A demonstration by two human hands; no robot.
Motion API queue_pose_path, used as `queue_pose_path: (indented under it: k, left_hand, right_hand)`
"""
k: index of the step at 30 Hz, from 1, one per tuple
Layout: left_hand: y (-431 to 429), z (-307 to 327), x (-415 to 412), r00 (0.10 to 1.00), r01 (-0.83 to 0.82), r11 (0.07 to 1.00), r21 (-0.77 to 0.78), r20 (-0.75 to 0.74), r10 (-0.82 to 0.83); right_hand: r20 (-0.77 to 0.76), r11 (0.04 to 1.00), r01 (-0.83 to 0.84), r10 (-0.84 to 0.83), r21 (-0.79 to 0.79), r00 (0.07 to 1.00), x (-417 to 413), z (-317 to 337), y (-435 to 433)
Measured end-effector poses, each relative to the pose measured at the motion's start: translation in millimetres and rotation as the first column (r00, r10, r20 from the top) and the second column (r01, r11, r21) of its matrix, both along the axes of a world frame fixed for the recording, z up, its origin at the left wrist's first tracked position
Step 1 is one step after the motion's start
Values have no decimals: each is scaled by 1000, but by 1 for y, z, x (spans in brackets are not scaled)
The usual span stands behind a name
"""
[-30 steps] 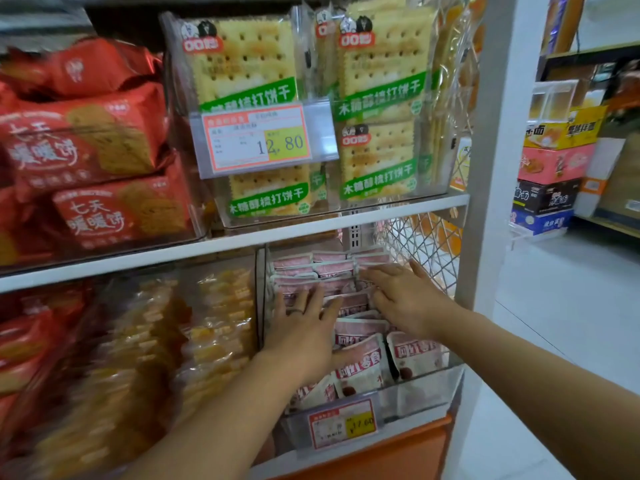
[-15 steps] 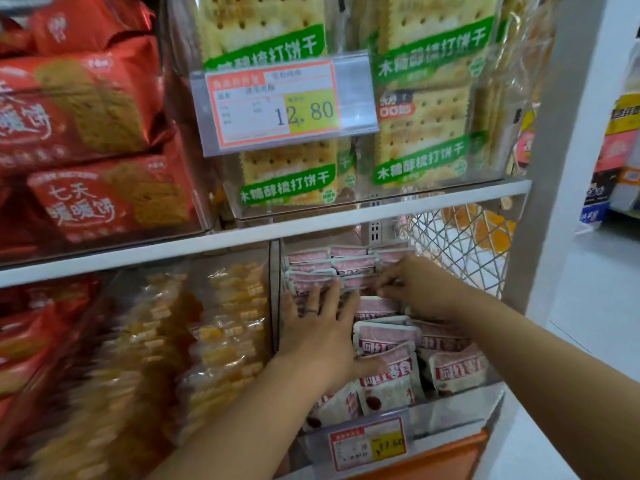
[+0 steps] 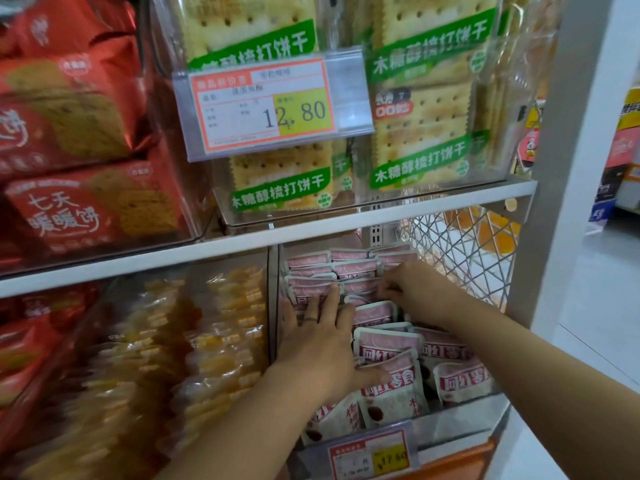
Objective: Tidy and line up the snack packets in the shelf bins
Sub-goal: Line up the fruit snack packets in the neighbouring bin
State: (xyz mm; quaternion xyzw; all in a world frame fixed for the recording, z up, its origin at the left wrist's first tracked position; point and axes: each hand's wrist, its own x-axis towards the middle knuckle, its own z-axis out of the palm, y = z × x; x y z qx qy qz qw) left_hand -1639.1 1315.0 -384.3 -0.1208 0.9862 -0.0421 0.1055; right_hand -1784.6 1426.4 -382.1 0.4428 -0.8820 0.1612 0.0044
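Observation:
Small pink-and-white snack packets (image 3: 388,344) fill a clear shelf bin (image 3: 460,415) on the lower shelf, standing in rows front to back. My left hand (image 3: 320,344) lies flat with straight fingers pressed on the left rows of packets, a ring on one finger. My right hand (image 3: 412,289) reaches deeper in, its fingers curled and pinching the top of a packet in the middle rows. The front packets lean at uneven angles.
A bin of yellow-wrapped snacks (image 3: 194,348) stands to the left behind a clear divider. Above are green-labelled cracker packs (image 3: 426,133), red biscuit packs (image 3: 86,202) and a price tag (image 3: 266,105). A wire mesh side panel (image 3: 464,258) and white post (image 3: 568,168) bound the right.
The view has come closer to the shelf. My left hand stays flat on the left rows, while my right hand remains deep among the middle packets with fingers curled tighter.

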Motion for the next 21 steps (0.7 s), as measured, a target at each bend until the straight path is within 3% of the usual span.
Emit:
queue_pose_path:
  k: [5,12,16,21]
  left_hand:
    - [-2,0,-1,999,21,999,34,-26,-20]
    - [-4,0,-1,977,166,982,87,-146,-152]
    - [-3,4,-2,979,158,980,120,-147,-139]
    - [0,5,0,985,119,989,89,-139,-106]
  right_hand:
    - [-14,995,-9,7,-95,1000,-5,2,2]
    - [14,995,-74,73,60,997,-3,9,9]
    - [109,980,-115,98,165,989,-3,14,11]
    - [97,980,-69,51,188,994,0,14,9]
